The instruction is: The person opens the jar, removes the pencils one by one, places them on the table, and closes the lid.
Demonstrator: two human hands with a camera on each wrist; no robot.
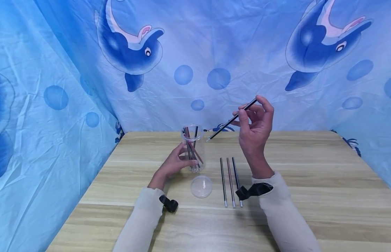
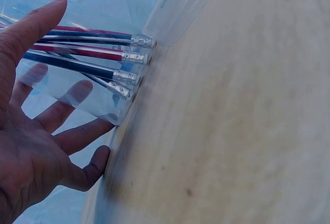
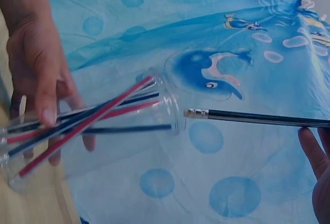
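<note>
My left hand [image 1: 174, 162] grips a clear plastic jar [image 1: 201, 148] that stands upright on the table, thumb in front and fingers round the far side. Several red and dark striped pencils [image 2: 105, 53] lean inside it, eraser ends down. Up and to the right, my right hand [image 1: 256, 129] pinches a black pencil [image 1: 231, 120] near its upper end. This pencil slants down to the left; in the right wrist view its eraser end [image 3: 197, 113] points at the jar's mouth, just outside the rim.
A round clear lid [image 1: 201, 186] lies in front of the jar. To its right, three pencils [image 1: 231, 182] lie side by side on the wooden table [image 1: 324, 196], eraser ends toward me. A blue dolphin-print cloth [image 1: 198, 42] hangs behind and at the sides.
</note>
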